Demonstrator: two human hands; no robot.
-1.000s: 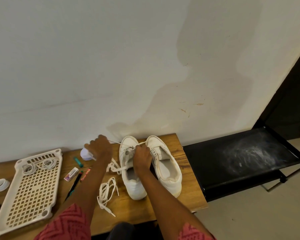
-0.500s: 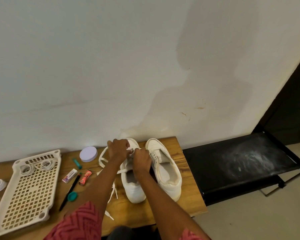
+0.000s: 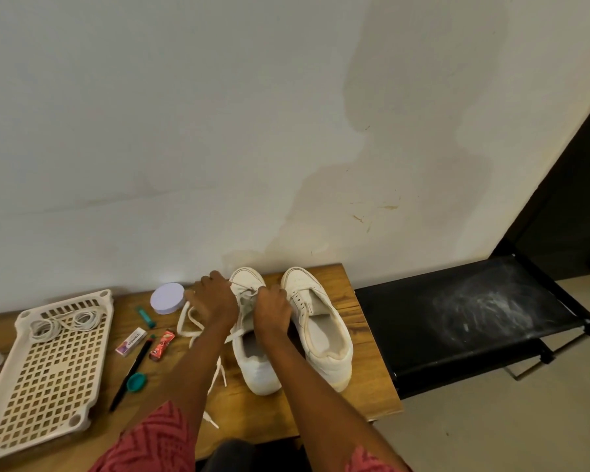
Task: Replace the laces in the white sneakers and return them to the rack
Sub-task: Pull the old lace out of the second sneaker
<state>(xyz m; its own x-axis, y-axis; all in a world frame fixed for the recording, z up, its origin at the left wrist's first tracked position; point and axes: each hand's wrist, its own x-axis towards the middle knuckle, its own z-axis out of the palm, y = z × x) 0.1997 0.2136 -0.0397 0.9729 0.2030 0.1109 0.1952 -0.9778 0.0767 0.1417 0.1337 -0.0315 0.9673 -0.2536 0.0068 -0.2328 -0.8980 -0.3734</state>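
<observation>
Wooden table (image 3: 365, 338) against a stained white wall (image 3: 218, 114); black rack (image 3: 457, 318) at 3 o'clock of it. Two white sneakers (image 3: 321, 332) stand side by side, toes to the wall. Left hand (image 3: 215, 301) and right hand (image 3: 273, 310), fingers curled, pinch the lace (image 3: 188, 323) over the left sneaker. Perforated tray (image 3: 48, 366) at 9 o'clock.

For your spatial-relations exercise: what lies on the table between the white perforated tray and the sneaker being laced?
In the head view, between the tray and the left sneaker: an eraser, black pen, teal cap, red wrapper, loose lace and the left forearm.
</observation>
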